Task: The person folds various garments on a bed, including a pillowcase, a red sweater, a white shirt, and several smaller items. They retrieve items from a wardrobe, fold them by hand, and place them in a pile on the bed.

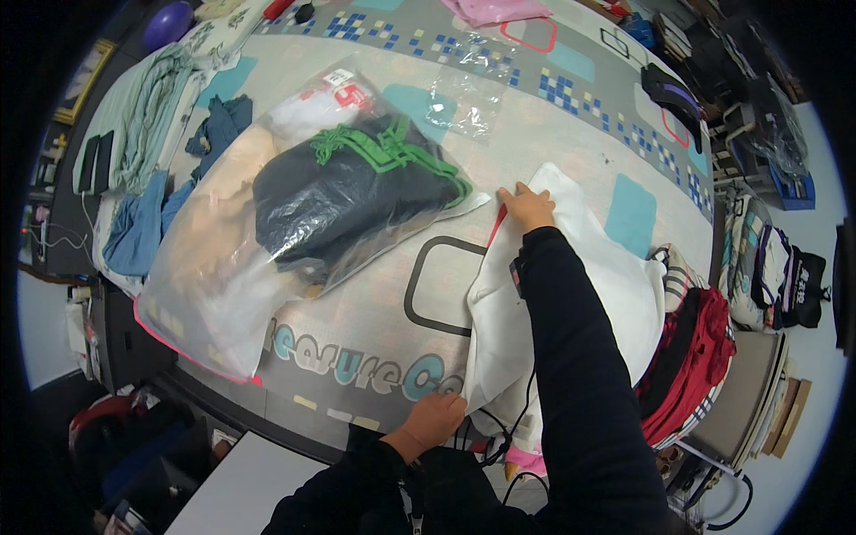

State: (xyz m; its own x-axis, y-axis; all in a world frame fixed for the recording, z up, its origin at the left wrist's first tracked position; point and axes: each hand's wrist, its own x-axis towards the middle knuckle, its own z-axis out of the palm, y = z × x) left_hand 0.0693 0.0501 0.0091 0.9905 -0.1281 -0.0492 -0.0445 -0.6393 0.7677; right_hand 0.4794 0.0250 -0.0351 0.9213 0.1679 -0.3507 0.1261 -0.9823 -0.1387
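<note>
A white cloth item (572, 267) lies to the right on a bed with a printed cover (374, 314). At its lower left corner, my left hand (431, 421) grips the edge between fingers and thumb. My right hand (530, 206) rests on the upper left edge, fingers spread; whether it pinches the fabric is unclear. Beside those fingers, a narrow red strip (496, 224) shows along the edge. My right sleeve hides the middle of the cloth. Left of it lies a large translucent bag (207, 281) holding folded clothes, among them a dark garment with green trim (321, 200).
Farther back lies a clear plastic wrapper (468, 93). Blue garments (137, 224) and a pale green cloth (144, 120) lie at the left. Red and black plaid fabric (695, 358) is at the right edge. A dark cable (505, 441) hangs below the cloth, near a white tabletop (247, 491).
</note>
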